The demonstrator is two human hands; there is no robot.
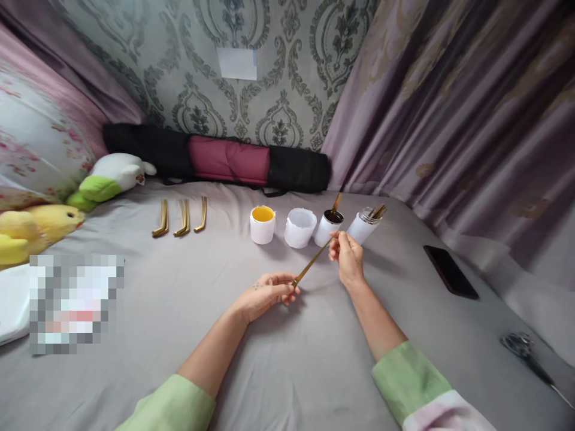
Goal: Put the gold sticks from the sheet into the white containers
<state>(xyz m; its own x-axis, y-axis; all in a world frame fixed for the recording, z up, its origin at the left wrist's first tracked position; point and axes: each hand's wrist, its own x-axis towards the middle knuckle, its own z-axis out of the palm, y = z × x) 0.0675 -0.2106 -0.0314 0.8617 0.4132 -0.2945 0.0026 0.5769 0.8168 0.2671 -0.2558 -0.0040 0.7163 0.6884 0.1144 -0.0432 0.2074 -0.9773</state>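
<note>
A thin gold strip (311,264) slants between my two hands over the grey sheet. My left hand (270,293) pinches its lower end with thumb and fingers. Its upper end is in the closed fingers of my right hand (348,254), just in front of the cups. Behind that hand stands a white cup with a dark inside (327,232), with an amber-coloured stick (336,202) poking up from it. To its right, a tilted white cup (362,226) holds several gold strips (377,212). Three bundles of bent-ended gold strips (182,218) lie at the left.
A white cup with a yellow inside (262,230) and a plain white cup (300,230) stand mid-bed. Behind is a long black-and-maroon bag (229,158). Plush toys (40,227) sit left; a phone (450,272) and a dark corded object (525,356) lie right.
</note>
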